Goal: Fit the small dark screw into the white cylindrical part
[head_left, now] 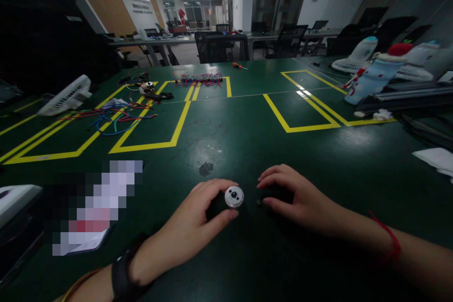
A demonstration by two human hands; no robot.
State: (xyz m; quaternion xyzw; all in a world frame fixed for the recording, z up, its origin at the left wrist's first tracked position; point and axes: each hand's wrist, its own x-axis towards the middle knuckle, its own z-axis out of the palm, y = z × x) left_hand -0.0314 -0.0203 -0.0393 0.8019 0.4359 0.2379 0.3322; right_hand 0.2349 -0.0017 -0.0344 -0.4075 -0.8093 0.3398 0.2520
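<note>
My left hand [203, 214] has its thumb and fingers around a round silver metal part [234, 197], its flat end face turned up. That face has a central hole and smaller holes beside it; it could be a small motor, but I cannot tell. To its right, my right hand [292, 196] is curved with thumb and fingers apart, holding nothing visible. By its thumb tip, a tiny dark ring-like piece [258, 202] sits on the green tabletop [244, 151]; whether the thumb touches it is unclear.
A pixelated phone-like object [95, 212] lies to the left. Beyond are loose coloured wires [113, 115], a wire bundle [201, 80], an orange screwdriver [238, 65] and a white fan [67, 96]. A blue bottle [375, 78] and metal bars [414, 94] occupy the right. Yellow tape [141, 147] marks the table.
</note>
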